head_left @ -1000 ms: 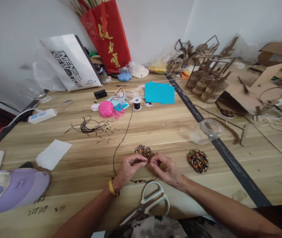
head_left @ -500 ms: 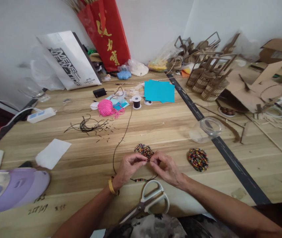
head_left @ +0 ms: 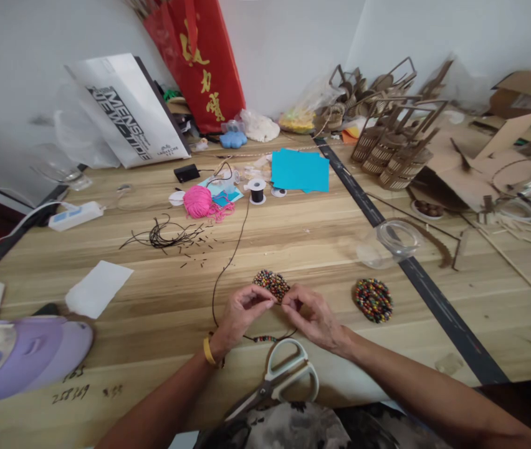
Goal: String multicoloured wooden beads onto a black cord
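Note:
My left hand is closed in a pinch on what looks like a small bead, mostly hidden by the fingertips. Facing it almost tip to tip, my right hand pinches the black cord. That cord comes from a white spool, passes by my left wrist and loops below both hands. Several strung beads in mixed colours sit on the loop. A pile of loose colourful beads lies just beyond my fingertips. Scissors with white handles rest near my body.
A coil of strung beads lies to the right, near a clear plastic container. Farther back are pink yarn, blue sheets and cut black cords. A purple device stands at left; wooden basket models at right.
My two hands stay nearly in place, fingertips still pinched close together. The camera view has shifted very slightly; nothing else has visibly moved.

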### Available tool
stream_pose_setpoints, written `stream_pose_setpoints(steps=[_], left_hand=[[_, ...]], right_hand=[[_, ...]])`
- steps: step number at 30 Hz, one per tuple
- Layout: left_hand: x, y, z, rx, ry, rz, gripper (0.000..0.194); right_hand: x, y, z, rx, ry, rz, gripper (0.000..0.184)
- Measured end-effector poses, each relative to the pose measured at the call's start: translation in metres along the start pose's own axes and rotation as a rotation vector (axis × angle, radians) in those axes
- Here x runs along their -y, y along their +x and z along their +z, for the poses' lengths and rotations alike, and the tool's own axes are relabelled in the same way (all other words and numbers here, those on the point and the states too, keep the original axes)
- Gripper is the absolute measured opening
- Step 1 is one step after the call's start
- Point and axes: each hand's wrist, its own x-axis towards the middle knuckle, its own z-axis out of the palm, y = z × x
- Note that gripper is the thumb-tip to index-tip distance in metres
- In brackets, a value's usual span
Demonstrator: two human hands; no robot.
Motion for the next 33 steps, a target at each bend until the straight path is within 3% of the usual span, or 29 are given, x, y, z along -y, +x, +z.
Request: stream_pose_setpoints(steps=[8,13,20,26,28,31,33], left_hand=[[0.003,0.001,-0.001,-0.016,0.031,0.083,0.012],[0.004,0.002,-0.002,0.034,0.046,0.068,0.013],[0.002,0.003,0.0,0.098,0.081,0.15,0.017],[0.002,0.004,-0.003,0.091,0.092,0.112,0.017],[0.003,0.005,-0.005,0.079,0.072,0.102,0.017],[0.005,0.005,-0.006,0.067,0.06,0.093,0.016],[0.005,0.005,-0.007,0.062,0.056,0.085,0.015]], right_hand=[[-0.003,0.0,0.0,0.026,-0.004,-0.008,0.011],[-0.001,0.0,0.0,0.002,-0.001,-0.009,0.012],[-0.004,-0.001,0.003,0.008,-0.011,-0.084,0.008],[0.01,-0.002,-0.006,-0.04,-0.133,-0.184,0.009],[0.024,-0.004,-0.012,0.101,-0.221,-0.258,0.012],[0.046,-0.012,-0.018,0.522,-0.402,-0.336,0.011],[0.054,-0.018,-0.018,0.698,-0.529,-0.371,0.011]])
